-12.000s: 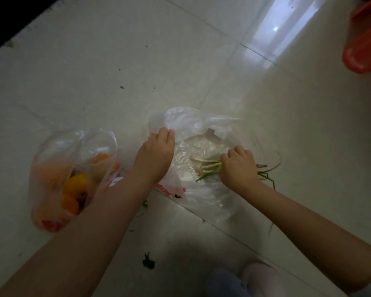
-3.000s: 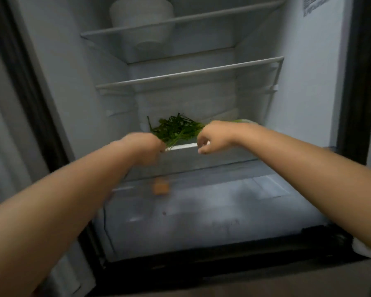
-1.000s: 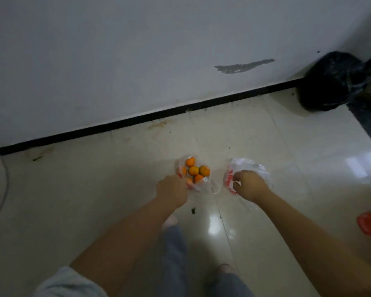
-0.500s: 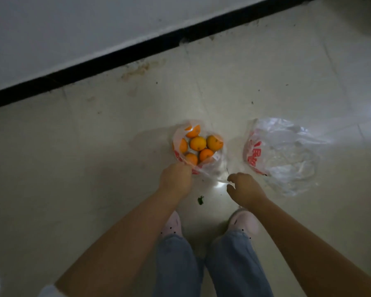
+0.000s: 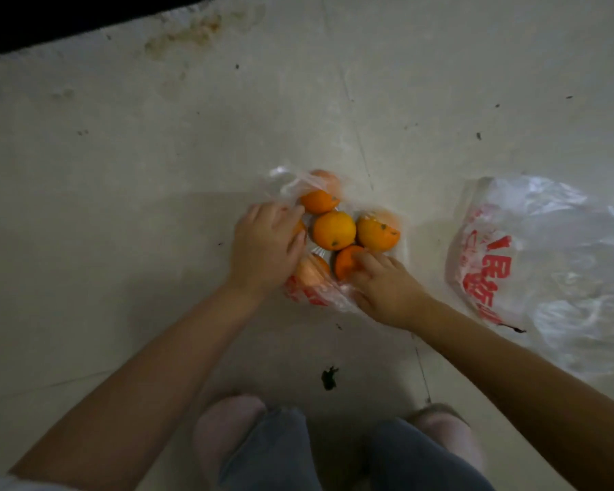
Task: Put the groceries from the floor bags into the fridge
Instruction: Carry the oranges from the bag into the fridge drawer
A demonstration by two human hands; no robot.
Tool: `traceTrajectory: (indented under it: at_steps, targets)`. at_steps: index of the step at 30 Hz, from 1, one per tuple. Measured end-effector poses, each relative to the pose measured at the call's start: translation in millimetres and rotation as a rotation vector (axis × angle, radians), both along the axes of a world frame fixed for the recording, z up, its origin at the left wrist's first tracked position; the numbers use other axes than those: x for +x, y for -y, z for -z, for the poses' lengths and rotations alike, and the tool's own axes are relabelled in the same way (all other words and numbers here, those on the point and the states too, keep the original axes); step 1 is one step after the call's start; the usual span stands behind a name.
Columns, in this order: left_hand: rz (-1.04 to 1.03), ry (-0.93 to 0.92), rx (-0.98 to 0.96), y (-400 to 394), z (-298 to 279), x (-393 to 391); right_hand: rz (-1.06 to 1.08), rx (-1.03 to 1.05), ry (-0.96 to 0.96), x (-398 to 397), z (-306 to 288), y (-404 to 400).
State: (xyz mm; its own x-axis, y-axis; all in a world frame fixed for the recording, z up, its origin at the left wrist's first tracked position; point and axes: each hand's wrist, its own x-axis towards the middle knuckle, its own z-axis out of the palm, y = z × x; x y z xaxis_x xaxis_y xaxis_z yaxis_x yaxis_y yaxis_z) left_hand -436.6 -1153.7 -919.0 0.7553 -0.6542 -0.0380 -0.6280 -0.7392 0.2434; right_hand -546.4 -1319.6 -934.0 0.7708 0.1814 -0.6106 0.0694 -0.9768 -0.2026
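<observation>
Orange round fruits are sitting in a thin clear plastic bag with red print on the pale tiled floor, where the left hand is curling over the bag's left side (whether it is gripping film or fruit, I cannot tell). Fingertips of the right hand are closing round the nearest fruit; these look firm, smooth and apt to roll, so cupping each whole, or gathering the flimsy bag's mouth, seems the surest hold.

Both bare forearms reaching forward toward 12 o'clock, converging, left hand palm down with fingers spread and relaxed, right hand at its 4 o'clock, fingers curled, fingertips touching an orange, grip unclear.
</observation>
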Motion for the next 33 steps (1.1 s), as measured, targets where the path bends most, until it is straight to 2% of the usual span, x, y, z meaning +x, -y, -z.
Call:
traceTrajectory:
  at_steps: [3, 5, 8, 10, 13, 15, 18, 22, 24, 25, 27, 29, 31, 33]
  targets:
    - [0.020, 0.163, -0.063, -1, 11, 30, -0.143, -0.002, 0.135, -6, 4, 3]
    - [0.056, 0.170, -0.034, 6, 16, 48, -0.160, -0.007, 0.123, -7, 2, 10]
    - [0.060, -0.008, 0.047, 18, 17, 64, -0.150, -0.029, 0.111, -12, 0, 15]
    - [-0.018, -0.226, 0.115, 26, 15, 62, -0.132, -0.030, -0.017, -18, 0, 12]
    - [-0.172, -0.450, 0.185, 25, 30, 54, -0.098, -0.016, -0.207, -37, 11, 7]
    - [-0.199, -0.496, 0.139, 16, 38, 53, -0.058, -0.016, -0.202, -50, 21, 4]
    - [-0.230, -0.469, 0.028, -5, 49, 53, -0.008, -0.051, -0.207, -58, 29, -5]
    - [-0.265, -0.522, 0.063, -37, 61, 58, 0.035, -0.087, -0.020, -60, 34, -15]
    - [-0.246, -0.476, 0.100, -48, 60, 59, 0.046, -0.033, -0.002, -57, 38, -15]
    - [-0.201, -0.385, 0.091, -53, 61, 59, 0.013, -0.021, 0.076, -54, 37, -14]
    - [-0.061, -0.091, 0.045, -58, 61, 56, -0.025, 0.006, 0.249, -46, 31, -14]
    - [0.155, 0.170, -0.150, -53, 58, 48, 0.038, 0.052, 0.318, -36, 26, -13]
    - [0.343, 0.201, -0.276, -43, 51, 37, 0.142, 0.069, 0.346, -30, 26, -13]
    - [0.441, 0.060, -0.282, -32, 44, 23, 0.257, 0.067, 0.274, -20, 22, -16]
